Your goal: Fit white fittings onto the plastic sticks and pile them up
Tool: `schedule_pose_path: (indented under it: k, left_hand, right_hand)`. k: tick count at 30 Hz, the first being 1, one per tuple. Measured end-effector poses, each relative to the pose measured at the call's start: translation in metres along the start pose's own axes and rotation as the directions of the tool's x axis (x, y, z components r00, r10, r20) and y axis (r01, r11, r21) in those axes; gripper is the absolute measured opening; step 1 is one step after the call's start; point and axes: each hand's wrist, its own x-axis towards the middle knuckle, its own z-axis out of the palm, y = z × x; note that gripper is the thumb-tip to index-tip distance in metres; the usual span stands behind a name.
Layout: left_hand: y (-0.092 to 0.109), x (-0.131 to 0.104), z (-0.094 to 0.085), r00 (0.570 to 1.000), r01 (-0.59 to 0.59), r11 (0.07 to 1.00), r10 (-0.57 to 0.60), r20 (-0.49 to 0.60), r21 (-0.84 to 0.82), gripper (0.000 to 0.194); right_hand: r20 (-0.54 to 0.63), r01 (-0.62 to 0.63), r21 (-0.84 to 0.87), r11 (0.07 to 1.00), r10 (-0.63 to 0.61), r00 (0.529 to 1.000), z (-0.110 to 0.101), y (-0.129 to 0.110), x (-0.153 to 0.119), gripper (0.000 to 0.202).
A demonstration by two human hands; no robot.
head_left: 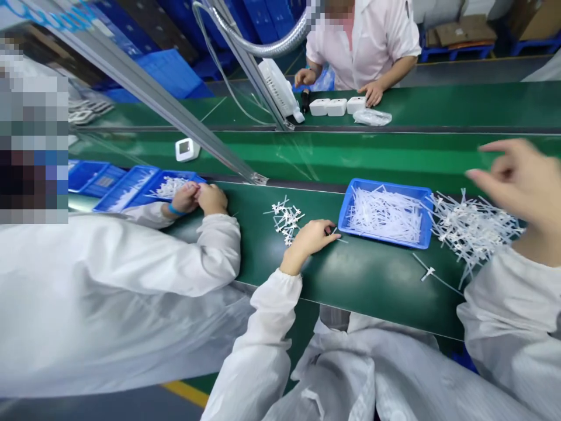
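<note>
My left hand [312, 237] rests low over the green bench, its fingertips pinched on a thin translucent tube [343, 240] beside the blue tray. Just left of it lies a small heap of tubes with white connectors [286, 217]. The blue tray [385, 241] holds many loose translucent tubes [385, 213]. Raised over the right side, my right hand [521, 181] is slightly blurred, thumb and index finger apart, with nothing visible between them. Beneath it spreads a large pile of tubes with white connectors [473, 225]. One single tube with a white connector [428, 272] lies nearer me.
At my left a co-worker's hands [204, 197] work beside blue trays [131, 190] of white parts. Across the green conveyor [315, 155], another person stands behind white boxes [337, 107]. A white device [187, 149] lies near the metal post [175, 117].
</note>
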Motion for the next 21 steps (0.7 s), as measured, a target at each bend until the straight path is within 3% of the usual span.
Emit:
schedule_pose_path:
  k: [1,2,4,6,7,10,12,14,16,18,20,21]
  left_hand:
    - [-0.001,0.001,0.007,1.0,0.018,1.0,-0.018,-0.004,-0.007,0.023]
    - [-0.002,0.002,0.011,0.999,0.031,0.999,-0.032,-0.01,-0.015,0.019]
    - [-0.007,0.003,0.009,0.998,0.04,0.999,-0.041,-0.037,-0.024,0.011]
    - [-0.011,0.003,-0.003,0.995,0.036,0.999,-0.037,-0.093,-0.012,0.015]
    - [-0.011,0.003,-0.012,0.989,0.032,0.999,-0.035,-0.146,-0.019,0.02]
    - [0.009,0.01,-0.04,0.918,-0.068,0.971,-0.028,-0.394,-0.229,0.034]
    - [0.04,0.021,-0.053,0.83,-0.249,0.861,-0.045,-0.556,-0.443,0.039]
    - [0.079,0.037,-0.06,0.752,-0.433,0.728,-0.033,-0.659,-0.531,0.038]
    - [0.116,0.054,-0.06,0.671,-0.575,0.627,-0.007,-0.742,-0.526,0.037]
    - [0.146,0.069,-0.054,0.576,-0.662,0.555,-0.054,-0.816,-0.504,0.042]
    - [0.164,0.077,-0.043,0.504,-0.69,0.535,-0.131,-0.854,-0.489,0.047]
    - [0.169,0.079,-0.038,0.488,-0.687,0.541,-0.152,-0.859,-0.486,0.047]
  right_hand:
    - [0.121,0.06,0.109,0.992,-0.073,0.99,0.011,-0.021,0.009,0.05]
    - [0.275,0.125,0.206,0.97,-0.18,0.944,0.024,-0.04,0.017,0.044]
    - [0.535,0.179,0.268,0.947,-0.301,0.789,0.053,-0.07,0.029,0.031]
    - [0.67,0.2,0.186,0.962,-0.273,0.69,0.082,-0.088,0.034,0.025]
    - [0.7,0.21,0.133,0.969,-0.242,0.672,0.095,-0.093,0.035,0.026]
    - [0.716,0.216,0.047,0.975,-0.183,0.673,0.123,-0.101,0.032,0.031]
    - [0.714,0.206,0.041,0.978,-0.173,0.678,0.133,-0.103,0.03,0.029]
    - [0.708,0.211,0.064,0.975,-0.193,0.68,0.136,-0.102,0.03,0.024]
    - [0.69,0.224,0.106,0.969,-0.234,0.685,0.134,-0.1,0.032,0.021]
    - [0.659,0.235,0.146,0.961,-0.272,0.701,0.128,-0.097,0.035,0.022]
    - [0.632,0.235,0.172,0.956,-0.291,0.718,0.121,-0.093,0.037,0.022]
    - [0.617,0.225,0.191,0.955,-0.295,0.729,0.118,-0.091,0.037,0.022]
